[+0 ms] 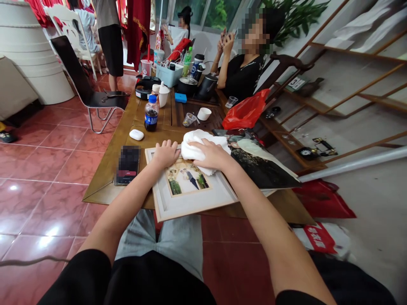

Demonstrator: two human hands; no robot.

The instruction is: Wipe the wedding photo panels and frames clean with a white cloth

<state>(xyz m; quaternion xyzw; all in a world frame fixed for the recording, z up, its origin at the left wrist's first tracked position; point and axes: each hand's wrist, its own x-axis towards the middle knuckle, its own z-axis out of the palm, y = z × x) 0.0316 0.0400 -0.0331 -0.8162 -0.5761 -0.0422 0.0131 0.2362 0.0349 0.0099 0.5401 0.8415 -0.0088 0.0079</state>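
A white picture frame [203,200] lies at the near edge of the wooden table, its lower part jutting past the edge. In its middle is a small photo [188,180] of a couple outdoors. My left hand [166,153] rests on the frame's upper left part, fingers spread, holding nothing. My right hand [212,153] grips a bunched white cloth [190,146] pressed against the frame's upper right part. The cloth hides that corner, and some fingertips sink into its folds.
A large photo print [267,165] lies right of the frame. Left are a phone [127,166], a white earbud case [136,134] and a cola bottle [151,113]. Behind are a white cup [204,113] and a red plastic bag [246,111]. A person [244,63] sits at the far right side.
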